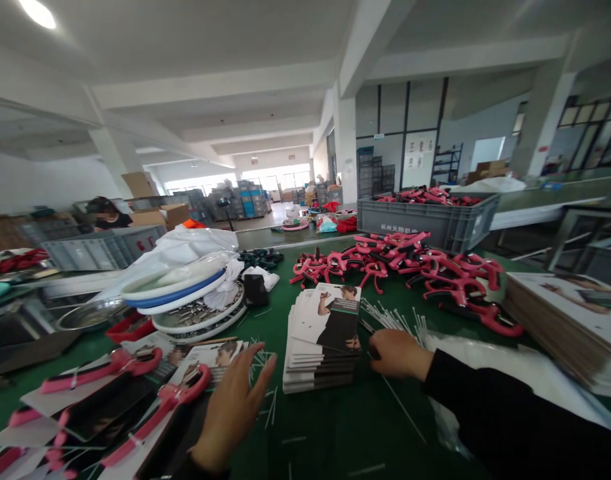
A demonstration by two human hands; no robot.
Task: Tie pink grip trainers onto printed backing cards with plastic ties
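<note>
Your left hand (pixel 230 407) is open above the green table mat (pixel 330 433), with its fingers (pixel 260 380) spread and holding nothing visible. It is just beside a pink-and-black plastic hand tool (pixel 178 400) lying on a printed card (pixel 210 357). Further tools on cards (pixel 90 380) lie to its left.

Your right hand (pixel 398 353) rests near the far side of the stack of printed cards (pixel 325 340), with its fingers (pixel 385 347) curled inward. You cannot tell whether they have hold of anything. A spray of thin white plastic fasteners (pixel 390 317) lies just beyond this hand, and a black sleeve (pixel 510 413) covers the forearm.

Behind the card stack, a loose pile of pink-and-black tools (pixel 395 263) covers the mat. More tools fill a grey plastic crate (pixel 425 217). White round trays (pixel 178 290) sit left of the pile, and a thick stack of cardboard-backed prints (pixel 560 320) sits at the right. A co-worker (pixel 108 213) is visible in the distance, beyond a grey crate (pixel 103 247).
</note>
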